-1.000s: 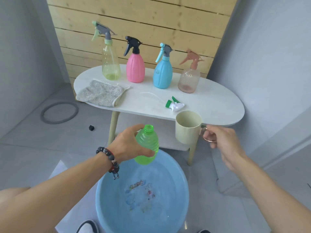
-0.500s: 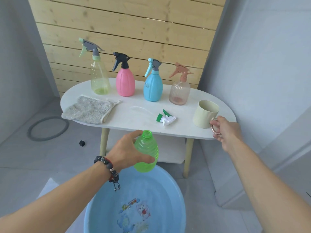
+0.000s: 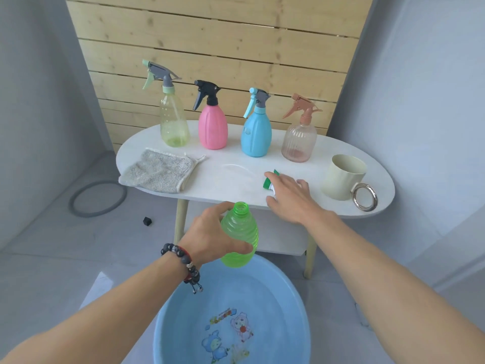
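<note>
Beside the spray head (image 3: 268,183), a cream mug (image 3: 343,177) and grey cloth (image 3: 157,170).

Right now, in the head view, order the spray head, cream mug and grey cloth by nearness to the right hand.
1. Spray head, under the right hand's fingers.
2. Cream mug, to its right on the table.
3. Grey cloth, at the table's left end.

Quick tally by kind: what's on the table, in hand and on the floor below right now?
Spray bottles with heads on: 4 (yellow, pink, blue, peach)
Open green bottle held by left hand: 1
Loose spray head under right hand: 1
Cloth: 1
Mug: 1
Basin: 1
Total: 9
</note>
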A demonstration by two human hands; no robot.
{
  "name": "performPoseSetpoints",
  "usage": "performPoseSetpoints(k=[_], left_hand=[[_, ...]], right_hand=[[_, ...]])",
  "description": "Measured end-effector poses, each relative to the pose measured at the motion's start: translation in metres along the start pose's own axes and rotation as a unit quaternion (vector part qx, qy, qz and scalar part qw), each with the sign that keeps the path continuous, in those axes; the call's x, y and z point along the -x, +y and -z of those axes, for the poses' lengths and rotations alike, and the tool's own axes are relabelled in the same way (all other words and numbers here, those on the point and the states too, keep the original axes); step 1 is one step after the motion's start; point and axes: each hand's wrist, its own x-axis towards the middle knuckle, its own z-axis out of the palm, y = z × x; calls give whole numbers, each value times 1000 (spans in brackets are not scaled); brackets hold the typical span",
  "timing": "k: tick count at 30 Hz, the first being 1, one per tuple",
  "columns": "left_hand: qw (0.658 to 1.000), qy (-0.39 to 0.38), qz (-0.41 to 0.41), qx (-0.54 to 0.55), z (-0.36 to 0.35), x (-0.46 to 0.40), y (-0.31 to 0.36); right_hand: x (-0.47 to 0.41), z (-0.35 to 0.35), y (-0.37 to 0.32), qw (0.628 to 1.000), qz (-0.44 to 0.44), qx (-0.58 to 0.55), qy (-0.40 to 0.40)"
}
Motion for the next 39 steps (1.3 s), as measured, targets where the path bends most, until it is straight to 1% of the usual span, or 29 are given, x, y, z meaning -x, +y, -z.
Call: performPoseSetpoints(k=[2, 4, 6, 8, 9, 12, 15, 17, 19, 22, 31, 36, 39], left_hand=[[1000, 0, 0, -2, 2, 2, -2], [1000, 1, 0, -1, 4, 4, -5], [1000, 4, 0, -8, 5, 5, -8], [1000, 8, 0, -14, 6, 8, -10], [1000, 13, 2, -19, 7, 9, -11], [998, 23, 11, -50, 10, 15, -13], [996, 26, 24, -81, 13, 20, -15], [993, 25, 27, -108, 15, 21, -16], [992, 24, 27, -121, 17, 23, -17], [992, 27, 28, -123, 18, 24, -18], [989, 15, 7, -147, 13, 25, -21], [991, 12, 7, -133, 11, 24, -20], [992, 17, 6, -129, 13, 24, -19]], right_hand=[[5, -5, 4, 1000, 0, 22, 20], [13, -9, 7, 997, 22, 47, 60], [23, -10, 7, 993, 41, 33, 106], [35, -6, 5, 987, 51, -27, 149], [43, 1, 1, 981, 51, -76, 169], [72, 39, -10, 949, 19, -228, 217], [102, 77, -18, 931, 13, -279, 237], [116, 95, -27, 927, 39, -304, 217], [126, 103, -32, 930, 61, -299, 205], [135, 105, -34, 933, 87, -282, 207], [134, 94, -34, 944, 126, -231, 199], [130, 103, -38, 938, 148, -210, 232], [131, 106, -32, 939, 128, -203, 246]])
